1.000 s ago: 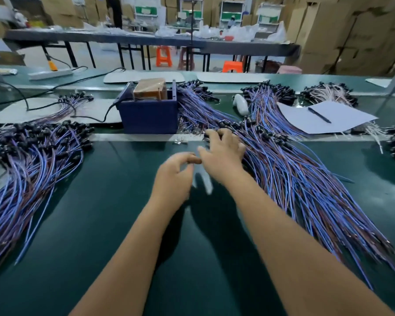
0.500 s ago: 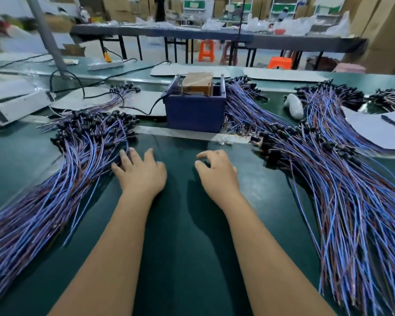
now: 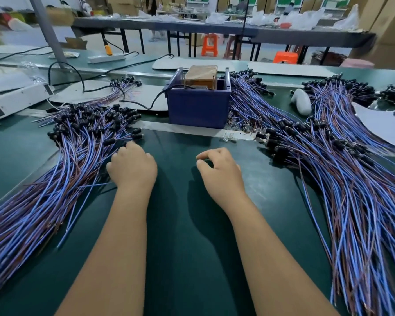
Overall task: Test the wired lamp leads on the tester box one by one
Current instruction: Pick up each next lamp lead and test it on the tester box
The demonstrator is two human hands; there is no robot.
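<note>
The tester box is a dark blue, open-topped plastic bin standing upright just above the middle of the frame, with a brown block sitting in its top and a black cord running out of its left side. The lamp leads lie in heaps on either side of it. The left pile of leads fans from the lower left corner up toward the box, thin blue and brown wires with small black lamp caps bunched at their upper ends. The right pile of leads is larger, sweeping from the box's right side down to the lower right corner, black caps uppermost, bare wire tips at the bottom.
</note>
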